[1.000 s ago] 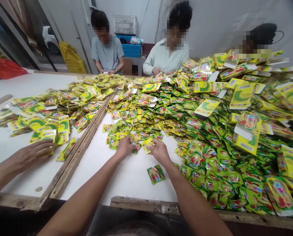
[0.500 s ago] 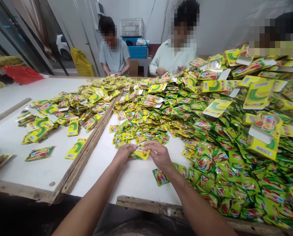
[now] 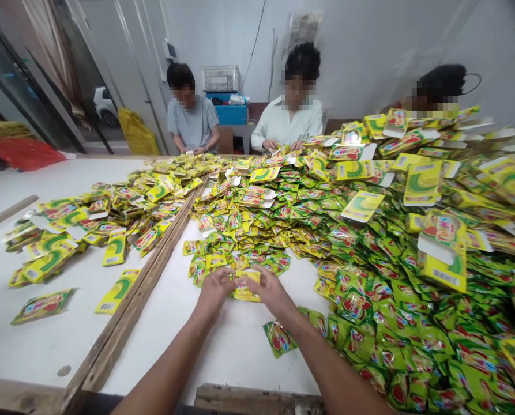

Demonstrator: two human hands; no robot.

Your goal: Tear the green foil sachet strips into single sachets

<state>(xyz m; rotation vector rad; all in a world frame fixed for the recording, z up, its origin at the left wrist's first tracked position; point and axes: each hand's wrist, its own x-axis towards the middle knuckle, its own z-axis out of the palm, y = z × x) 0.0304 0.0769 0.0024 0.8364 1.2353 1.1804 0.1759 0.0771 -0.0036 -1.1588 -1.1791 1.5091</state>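
Observation:
Between my two hands is a small yellow sachet [image 3: 245, 293] with colourful print, held just above the white table [image 3: 226, 346]. My left hand [image 3: 217, 291] pinches its left side, fingers closed. My right hand [image 3: 271, 288] grips its right side, with the thumb lying across the front. Just beyond my fingers lies a heap of green and yellow sachets [image 3: 235, 253]. A green sachet [image 3: 279, 339] with a red fruit picture rests near my right wrist, and another green sachet [image 3: 312, 320] is partly behind my forearm.
A big pile of green sachets [image 3: 382, 300] fills the right side, topped with yellow cartons [image 3: 443, 253]. Left of a wooden divider [image 3: 153, 265] lie more yellow cartons [image 3: 49, 256]. Several people sit at the far side, among them a person in a pale shirt [image 3: 289, 127].
The view has tilted up and shifted right, so the table sits lower and further left. Both hands still hold the yellow sachet; my right thumb now lies over it. The hand at far left is gone.

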